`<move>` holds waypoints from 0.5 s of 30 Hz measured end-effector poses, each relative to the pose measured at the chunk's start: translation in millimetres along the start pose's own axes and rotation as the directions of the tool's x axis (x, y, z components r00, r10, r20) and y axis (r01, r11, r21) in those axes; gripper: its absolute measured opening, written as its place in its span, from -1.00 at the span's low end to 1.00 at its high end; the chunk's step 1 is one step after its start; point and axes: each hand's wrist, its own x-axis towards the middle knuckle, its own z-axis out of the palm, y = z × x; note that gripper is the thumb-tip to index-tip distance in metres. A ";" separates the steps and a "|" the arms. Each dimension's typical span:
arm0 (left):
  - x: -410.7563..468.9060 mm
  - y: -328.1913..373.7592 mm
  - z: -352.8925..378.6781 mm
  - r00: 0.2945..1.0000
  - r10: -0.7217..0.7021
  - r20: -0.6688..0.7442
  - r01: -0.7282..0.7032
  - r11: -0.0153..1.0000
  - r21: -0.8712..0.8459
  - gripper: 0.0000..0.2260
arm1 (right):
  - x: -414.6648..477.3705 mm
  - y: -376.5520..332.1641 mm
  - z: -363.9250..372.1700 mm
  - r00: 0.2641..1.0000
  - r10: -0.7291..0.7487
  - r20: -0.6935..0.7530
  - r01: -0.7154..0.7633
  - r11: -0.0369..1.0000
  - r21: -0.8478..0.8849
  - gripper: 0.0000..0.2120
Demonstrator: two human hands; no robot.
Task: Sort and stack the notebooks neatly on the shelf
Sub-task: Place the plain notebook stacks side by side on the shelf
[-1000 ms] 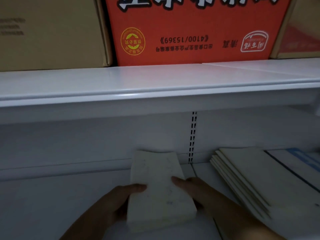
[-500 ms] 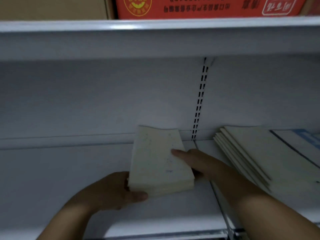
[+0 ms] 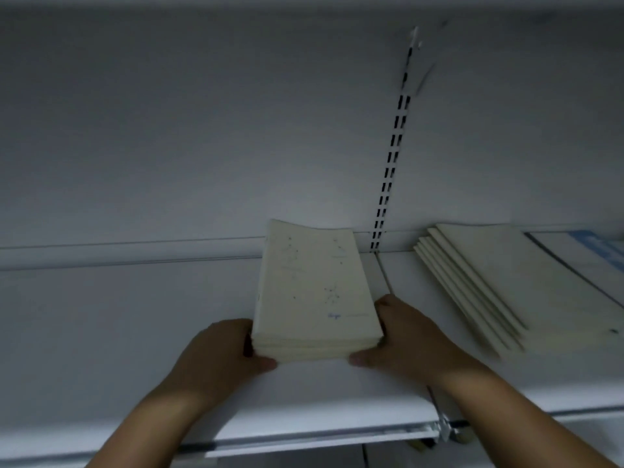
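Note:
A small stack of cream notebooks (image 3: 312, 292) lies on the white shelf (image 3: 118, 332), its far end near the back wall. My left hand (image 3: 219, 359) grips its near left corner, thumb under the front edge. My right hand (image 3: 405, 339) holds the near right corner, fingers along the side. To the right, a fanned pile of larger cream notebooks (image 3: 499, 282) lies slanted on the neighbouring shelf section.
A slotted metal upright (image 3: 391, 163) runs up the back wall just right of the small stack. A white and blue book (image 3: 594, 251) lies at the far right. The shelf's front rail and bracket (image 3: 442, 430) are below my right forearm.
The view has tilted down, and the upper shelf with the boxes is out of sight. My right hand moved from the top of the stack to its right corner; both hands now clasp the near end.

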 end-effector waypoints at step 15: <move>-19.5 31.4 -41.3 0.934 -0.082 -0.349 -0.092 0.886 -0.454 -0.65 | -28.7 24.3 -38.7 0.975 -0.215 0.053 0.194 0.944 0.266 -0.38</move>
